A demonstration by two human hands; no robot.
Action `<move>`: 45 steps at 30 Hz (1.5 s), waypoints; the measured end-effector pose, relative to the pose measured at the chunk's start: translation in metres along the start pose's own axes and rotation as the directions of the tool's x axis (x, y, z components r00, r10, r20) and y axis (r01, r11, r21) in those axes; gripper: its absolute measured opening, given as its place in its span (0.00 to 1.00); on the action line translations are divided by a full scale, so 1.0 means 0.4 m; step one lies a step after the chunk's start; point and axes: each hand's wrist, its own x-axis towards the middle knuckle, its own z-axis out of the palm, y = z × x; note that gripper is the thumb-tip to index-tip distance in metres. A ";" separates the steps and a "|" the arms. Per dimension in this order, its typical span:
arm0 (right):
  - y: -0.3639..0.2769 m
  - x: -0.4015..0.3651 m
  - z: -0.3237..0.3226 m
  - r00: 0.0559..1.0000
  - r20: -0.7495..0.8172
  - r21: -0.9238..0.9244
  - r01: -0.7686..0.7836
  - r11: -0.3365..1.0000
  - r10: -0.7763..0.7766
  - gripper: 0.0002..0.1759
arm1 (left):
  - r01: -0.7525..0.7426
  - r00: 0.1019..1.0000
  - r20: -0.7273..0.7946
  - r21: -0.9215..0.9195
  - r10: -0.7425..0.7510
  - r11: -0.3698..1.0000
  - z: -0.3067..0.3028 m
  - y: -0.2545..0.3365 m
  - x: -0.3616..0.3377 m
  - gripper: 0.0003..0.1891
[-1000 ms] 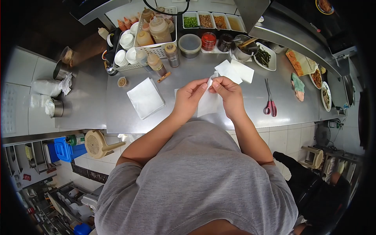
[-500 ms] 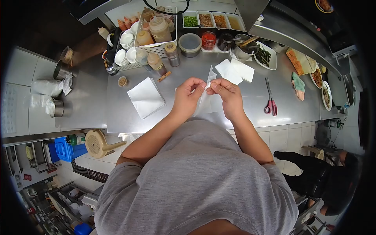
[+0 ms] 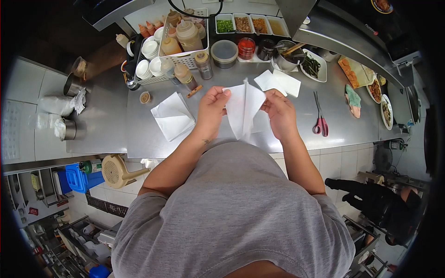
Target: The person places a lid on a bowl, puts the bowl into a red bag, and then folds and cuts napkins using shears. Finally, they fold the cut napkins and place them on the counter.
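Between my hands, above the steel counter, a thin white paper sheet (image 3: 238, 109) hangs partly spread, with a fold down its middle. My left hand (image 3: 213, 111) pinches its left upper edge between thumb and fingers. The right upper edge is gripped by my right hand (image 3: 279, 113), whose fingertips are partly behind the paper. To the left lies a stack of white papers (image 3: 174, 118) with a loose corner on top. Beyond my right hand are more white folded papers (image 3: 285, 82).
Red-handled scissors (image 3: 320, 123) lie at the right, near a green and pink cloth (image 3: 353, 101). A white basket (image 3: 190, 59) of sauce bottles, a lidded round tub (image 3: 224, 52) and topping trays (image 3: 242, 24) line the back. A person in black (image 3: 380, 204) is behind at lower right.
My hands have moved apart, and the paper that was bunched narrow between my fingertips is now spread wider. The person in black has shifted posture slightly.
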 end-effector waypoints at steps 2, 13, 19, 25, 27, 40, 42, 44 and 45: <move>0.006 0.000 -0.007 0.999 -0.037 -0.061 -0.032 0.998 0.029 0.16 | -0.007 1.000 -0.024 -0.052 0.006 0.999 -0.006 0.008 0.004 0.07; 0.030 -0.070 0.043 0.867 0.374 -0.717 0.496 0.490 -0.330 0.56 | 0.101 0.987 -0.064 -0.483 -0.150 0.870 -0.007 0.022 0.014 0.10; 0.007 -0.067 0.021 0.888 0.338 -0.711 0.458 0.534 -0.312 0.28 | 0.099 0.988 -0.066 -0.439 -0.142 0.893 -0.012 0.019 0.014 0.12; -0.005 -0.054 0.006 0.842 0.402 -0.659 0.539 0.525 -0.360 0.09 | 0.086 0.987 -0.084 -0.431 -0.135 0.898 -0.015 0.016 0.013 0.12; -0.005 -0.048 0.000 0.853 0.389 -0.645 0.522 0.557 -0.348 0.08 | 0.092 0.988 -0.074 -0.422 -0.135 0.902 -0.016 0.020 0.009 0.12; -0.012 -0.046 0.008 0.945 0.011 -0.462 0.294 0.837 -0.326 0.06 | -0.053 0.997 -0.073 -0.179 0.041 0.982 -0.068 -0.032 0.042 0.14; -0.027 -0.040 -0.007 0.902 0.087 -0.620 0.381 0.686 -0.423 0.06 | -0.439 0.861 -0.143 0.276 0.489 0.855 -0.034 0.030 0.010 0.17; -0.047 -0.032 -0.004 0.852 0.178 -0.743 0.444 0.501 -0.492 0.05 | -0.721 0.559 0.302 0.637 0.772 0.272 -0.020 0.074 0.000 0.22; -0.068 -0.029 0.010 0.821 0.321 -0.744 0.527 0.412 -0.471 0.05 | -0.718 0.564 0.300 0.639 0.770 0.277 -0.001 0.084 -0.004 0.22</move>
